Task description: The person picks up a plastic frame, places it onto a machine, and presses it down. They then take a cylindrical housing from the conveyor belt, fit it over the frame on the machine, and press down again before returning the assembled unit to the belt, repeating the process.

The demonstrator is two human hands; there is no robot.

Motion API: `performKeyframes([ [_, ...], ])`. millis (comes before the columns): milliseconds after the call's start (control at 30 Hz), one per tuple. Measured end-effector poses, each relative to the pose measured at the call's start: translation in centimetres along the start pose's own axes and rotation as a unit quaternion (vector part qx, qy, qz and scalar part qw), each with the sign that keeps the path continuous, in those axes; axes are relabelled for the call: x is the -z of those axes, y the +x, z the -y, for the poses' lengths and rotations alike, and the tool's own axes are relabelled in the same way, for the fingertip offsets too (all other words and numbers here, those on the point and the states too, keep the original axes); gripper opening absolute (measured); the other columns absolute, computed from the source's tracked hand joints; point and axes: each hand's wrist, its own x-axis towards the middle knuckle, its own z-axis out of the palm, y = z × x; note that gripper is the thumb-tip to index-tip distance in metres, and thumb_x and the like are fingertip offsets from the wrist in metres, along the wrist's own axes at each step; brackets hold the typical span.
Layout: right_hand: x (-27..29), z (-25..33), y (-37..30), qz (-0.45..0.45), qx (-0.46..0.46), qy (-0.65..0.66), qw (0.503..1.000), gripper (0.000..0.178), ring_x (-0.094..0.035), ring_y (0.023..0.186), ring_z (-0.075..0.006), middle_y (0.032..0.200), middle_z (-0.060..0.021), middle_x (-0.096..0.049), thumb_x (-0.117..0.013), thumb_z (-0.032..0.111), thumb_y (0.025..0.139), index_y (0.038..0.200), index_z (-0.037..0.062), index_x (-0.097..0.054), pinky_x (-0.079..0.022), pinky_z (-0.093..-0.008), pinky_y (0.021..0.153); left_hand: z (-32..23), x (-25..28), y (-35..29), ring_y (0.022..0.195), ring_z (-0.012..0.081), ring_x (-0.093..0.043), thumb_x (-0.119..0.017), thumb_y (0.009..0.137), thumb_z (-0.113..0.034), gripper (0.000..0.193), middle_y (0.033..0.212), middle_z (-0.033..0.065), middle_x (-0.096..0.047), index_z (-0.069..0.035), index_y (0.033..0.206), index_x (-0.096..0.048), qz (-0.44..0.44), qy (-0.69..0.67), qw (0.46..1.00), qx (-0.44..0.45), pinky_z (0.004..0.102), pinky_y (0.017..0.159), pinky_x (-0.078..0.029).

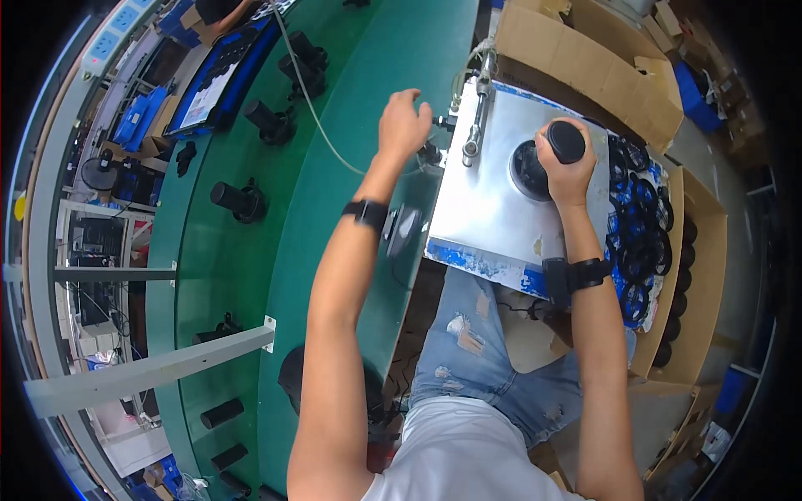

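Observation:
My right hand (571,171) is wrapped round a black cylindrical part (565,142) over the silver metal plate (480,209). Just beside and beneath the hand sits a black round base (526,171) on the plate; whether it is joined to the cylinder I cannot tell. My left hand (404,127) hovers above the green belt with its thumb and fingers apart, holding nothing. Close to its fingertips are metal fittings (433,153) at the plate's left edge. A slim pneumatic cylinder (478,125) is mounted on the plate.
Black cylinders with wider collars (240,200) stand along the green conveyor (322,192). Black rings (642,234) are heaped right of the plate, by an open cardboard box (702,275). Another carton (585,63) stands behind. A pale hose (311,100) crosses the belt.

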Motion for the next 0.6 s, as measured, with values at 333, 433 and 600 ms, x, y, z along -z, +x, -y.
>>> performKeyframes([
  [333, 0.3, -0.1, -0.6, -0.009, -0.026, 0.002, 1.0, 0.03, -0.062, 0.08, -0.0117, 0.085, -0.0036, -0.065, -0.073, 0.003, 0.074, 0.099, 0.0028, -0.056, -0.049, -0.0259, 0.078, 1.0, -2.5, 2.4, 0.12, 0.0395, -0.051, -0.035, 0.094, -0.044, 0.059, 0.126, 0.0239, -0.057, 0.002, 0.117, -0.063, 0.327, 0.173, 0.91, 0.185, 0.044, 0.103, -0.04],
  [433, -0.6, -0.1, -0.2, -0.019, -0.031, 0.016, 0.999, 0.033, -0.064, 0.078, -0.0127, 0.084, -0.005, -0.067, -0.076, 0.007, 0.072, 0.098, 0.0042, -0.056, -0.051, -0.0262, 0.075, 1.8, -1.0, 2.3, 0.12, 0.0408, -0.051, -0.035, 0.094, -0.046, 0.061, 0.125, 0.026, -0.056, 0.004, 0.116, -0.063, 0.331, 0.168, 0.912, 0.173, 0.0438, 0.104, -0.039],
  [600, 0.8, 0.5, -0.2, -0.019, -0.031, -0.02, 0.999, 0.03, -0.061, 0.081, -0.0125, 0.087, -0.0035, -0.064, -0.075, 0.004, 0.072, 0.096, 0.0032, -0.058, -0.049, -0.027, 0.077, -1.8, 0.4, -2.1, 0.117, 0.0424, -0.052, -0.041, 0.096, -0.04, 0.055, 0.125, 0.0265, -0.056, 0.006, 0.123, -0.054, 0.191, -0.036, 0.977, 0.086, 0.0415, 0.102, -0.039],
])
